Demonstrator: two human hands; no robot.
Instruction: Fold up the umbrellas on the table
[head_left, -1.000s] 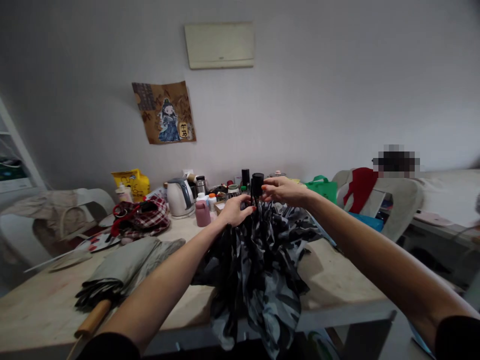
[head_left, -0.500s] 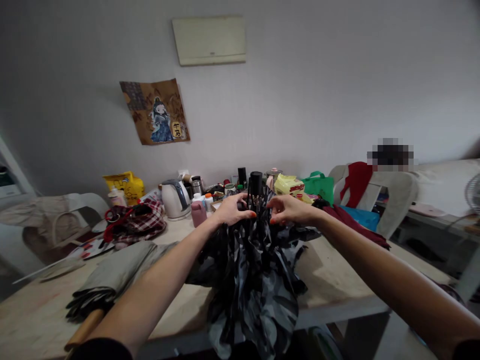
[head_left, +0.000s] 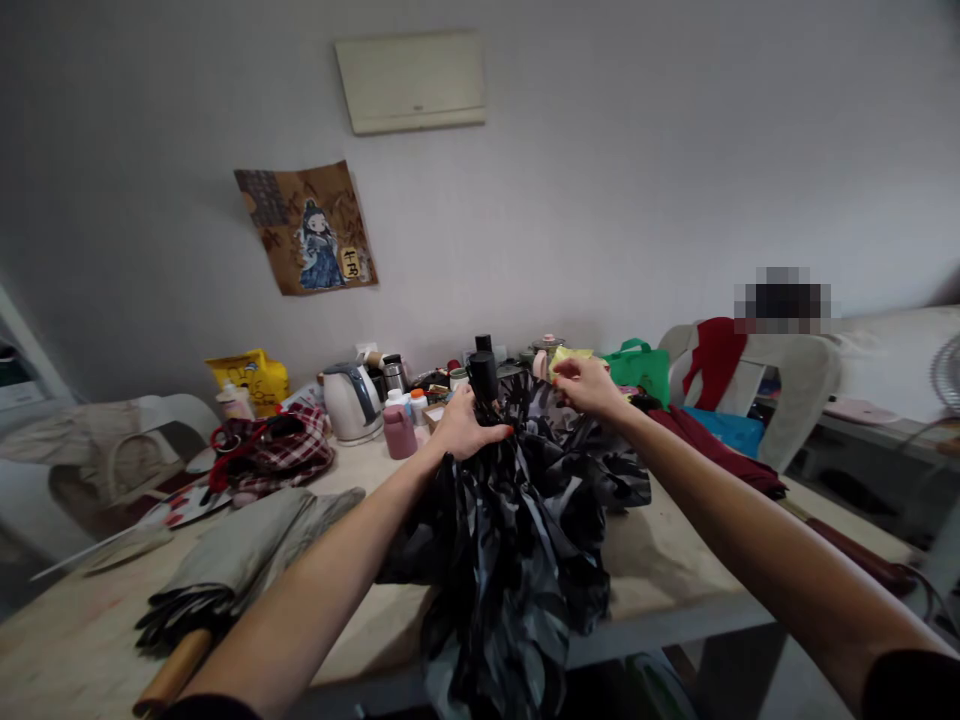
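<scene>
A folded umbrella (head_left: 517, 540) with black-and-grey camouflage cloth lies across the table, its black handle (head_left: 483, 373) pointing away from me. My left hand (head_left: 463, 424) is closed round the umbrella just below the handle. To the right and a little farther off, my right hand (head_left: 589, 385) pinches a fold of the camouflage cloth and lifts it. Loose cloth hangs over the table's front edge.
A grey folded umbrella (head_left: 240, 555) with a wooden handle lies at the left. Behind stand a white kettle (head_left: 346, 402), a pink bottle (head_left: 398, 432), a plaid bag (head_left: 274, 448), a green bag (head_left: 640, 368) and several jars. A person sits at the back right beside a chair (head_left: 795, 390).
The right hand has moved from beside the handle out to the right and up, pulling a fold of cloth. The handle has tilted left with the left hand.
</scene>
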